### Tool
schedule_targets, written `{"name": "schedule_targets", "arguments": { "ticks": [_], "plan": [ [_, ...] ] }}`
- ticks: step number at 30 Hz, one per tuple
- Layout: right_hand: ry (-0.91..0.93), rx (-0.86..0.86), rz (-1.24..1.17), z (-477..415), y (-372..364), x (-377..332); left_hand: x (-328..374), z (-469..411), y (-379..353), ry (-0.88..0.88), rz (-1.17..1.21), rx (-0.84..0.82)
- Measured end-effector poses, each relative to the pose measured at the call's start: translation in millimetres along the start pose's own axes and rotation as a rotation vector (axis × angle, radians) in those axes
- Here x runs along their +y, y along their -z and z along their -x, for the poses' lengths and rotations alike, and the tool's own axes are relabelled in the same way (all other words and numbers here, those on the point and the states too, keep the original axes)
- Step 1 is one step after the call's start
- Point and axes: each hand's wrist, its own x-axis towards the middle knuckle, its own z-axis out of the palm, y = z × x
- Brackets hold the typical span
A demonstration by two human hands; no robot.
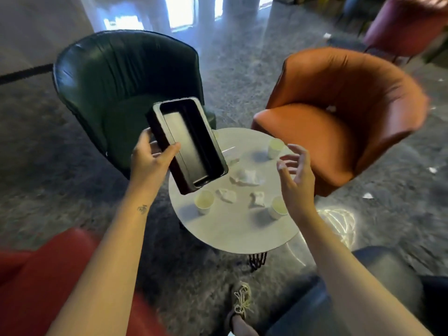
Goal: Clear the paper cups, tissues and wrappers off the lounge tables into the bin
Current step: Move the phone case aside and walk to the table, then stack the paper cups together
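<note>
My left hand [149,160] grips the rim of a dark rectangular bin [191,146] and holds it tilted above the left side of a small round white table [232,229]. The bin's inside looks empty. On the table stand three paper cups: one at the far right [275,147], one at the near left [204,201], one at the near right [277,207]. Between them lie crumpled tissues and wrappers: a large one [246,177] and two smaller ones [226,195] [257,199]. My right hand [294,167] hovers open over the table's right edge, holding nothing.
A dark green armchair [116,81] stands behind the bin, an orange armchair [344,115] to the right of the table, a red seat [46,280] at the near left. Scraps of paper [367,195] lie on the speckled floor. My foot [241,301] is below the table.
</note>
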Motion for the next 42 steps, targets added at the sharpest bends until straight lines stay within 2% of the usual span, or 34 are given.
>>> {"name": "schedule_targets", "arguments": {
  "ticks": [4,10,16,21,30,37,42],
  "plan": [
    [-0.079,-0.012,0.02,-29.4,3.3,44.5,-28.3,-23.7,-59.6,0.04,-0.074,-0.097],
    [-0.203,-0.126,0.157,-30.4,-4.1,133.6,-111.1,-13.7,-130.6,0.25,-0.173,-0.232],
    [-0.294,-0.295,0.42,4.6,-5.7,210.9,-194.6,29.2,-163.0,0.489,-0.255,-0.368],
    [-0.336,-0.331,0.48,11.6,-16.2,244.1,-245.8,49.9,-172.9,0.639,-0.29,-0.439],
    [-0.396,-0.261,0.475,15.9,-26.7,266.6,-275.0,37.9,-191.2,0.636,-0.385,-0.504],
    [-0.39,-0.238,0.459,9.8,-26.2,265.7,-274.1,33.8,-194.8,0.533,-0.502,-0.532],
    [-0.366,-0.24,0.432,1.5,-25.5,258.9,-265.5,26.7,-192.0,0.523,-0.517,-0.493]
  ]
}}
